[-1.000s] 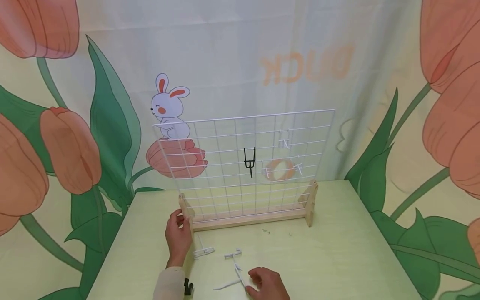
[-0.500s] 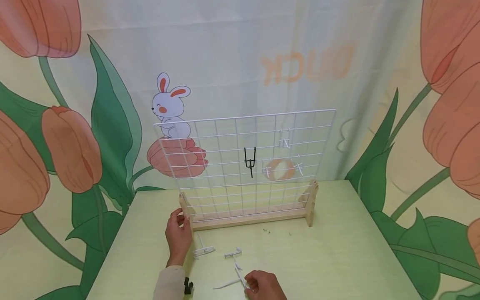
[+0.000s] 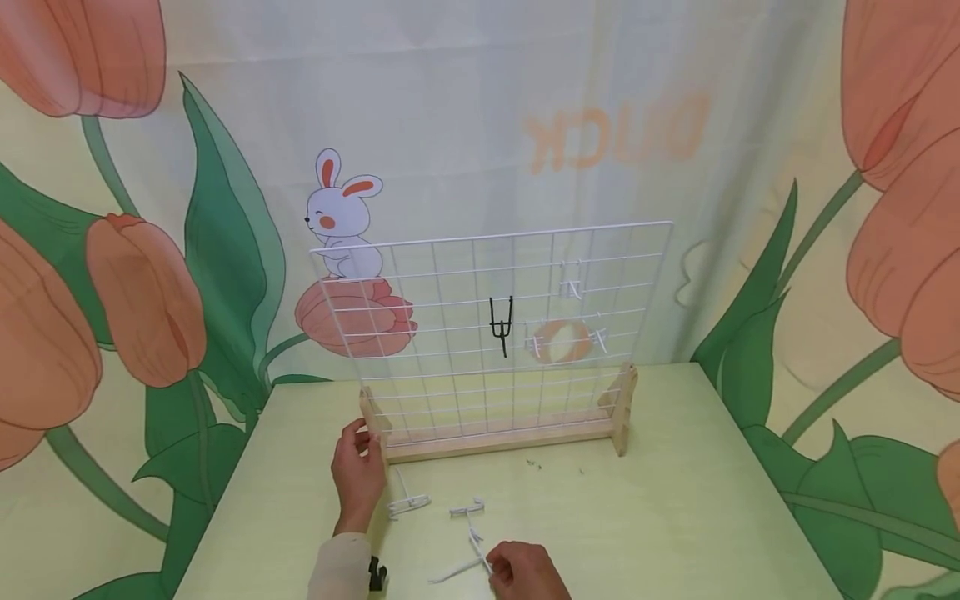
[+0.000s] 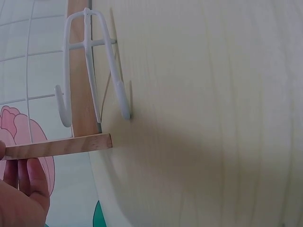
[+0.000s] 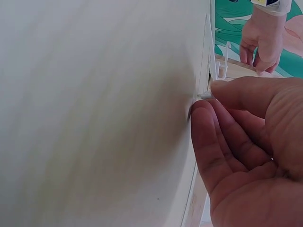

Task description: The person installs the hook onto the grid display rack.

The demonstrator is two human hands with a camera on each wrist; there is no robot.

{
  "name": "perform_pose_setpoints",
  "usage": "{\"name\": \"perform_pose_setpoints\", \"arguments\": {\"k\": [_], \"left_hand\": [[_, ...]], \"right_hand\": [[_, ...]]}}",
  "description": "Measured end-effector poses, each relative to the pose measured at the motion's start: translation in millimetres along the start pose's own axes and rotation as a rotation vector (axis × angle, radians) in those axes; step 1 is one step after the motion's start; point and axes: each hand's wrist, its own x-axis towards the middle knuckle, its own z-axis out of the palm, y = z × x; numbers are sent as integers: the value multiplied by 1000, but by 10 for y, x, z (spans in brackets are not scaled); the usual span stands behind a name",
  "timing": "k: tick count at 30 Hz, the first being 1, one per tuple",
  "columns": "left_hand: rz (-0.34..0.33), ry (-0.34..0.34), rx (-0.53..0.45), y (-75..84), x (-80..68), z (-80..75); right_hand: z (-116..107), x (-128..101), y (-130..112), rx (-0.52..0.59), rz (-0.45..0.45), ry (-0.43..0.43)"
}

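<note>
Fingers on hook and stand

My left hand (image 3: pixel 358 477) gripped the wooden stand's foot (image 3: pixel 372 425) so the wire grid (image 3: pixel 491 333) stayed upright. My right hand (image 3: pixel 525 573) pinched a white hook (image 3: pixel 474 557), thumb against fingertip, lying on the table (image 3: pixel 675 517) just before me.

One white wire grid panel (image 3: pixel 487 325) in one wooden base (image 3: pixel 498 437); four hooks on it: one black (image 3: pixel 500 323), three white. Three white wire hooks (image 3: pixel 408 502) on the table.

The right hand (image 3: pixel 525 573) has closed its fingers on the white hook (image 3: pixel 474 550).
</note>
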Motion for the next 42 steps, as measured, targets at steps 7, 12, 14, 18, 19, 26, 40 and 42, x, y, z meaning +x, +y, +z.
{"name": "perform_pose_setpoints", "arguments": {"k": [7, 12, 14, 18, 19, 26, 40, 42], "left_hand": [[-2, -5, 8, -17, 2, 4], [-4, 0, 5, -15, -3, -2], [-7, 1, 4, -13, -4, -7], [-12, -3, 6, -15, -1, -8], [-15, -5, 6, -14, 0, -10], [-32, -20, 8, -17, 4, -2], [-32, -5, 19, 4, -8, -9], [-36, -8, 18, 13, -7, -10]], "right_hand": [[-27, 8, -15, 5, 30, -20], [-55, 16, -21, -15, 36, -17], [-69, 16, -19, -20, 37, -12], [-92, 7, 5, -41, 13, 20], [-97, 5, 13, -53, 4, 33], [-138, 48, 77, -157, -70, 125], [-199, 230, 154, -145, -62, 118], [-208, 264, 143, -147, -62, 124]]}}
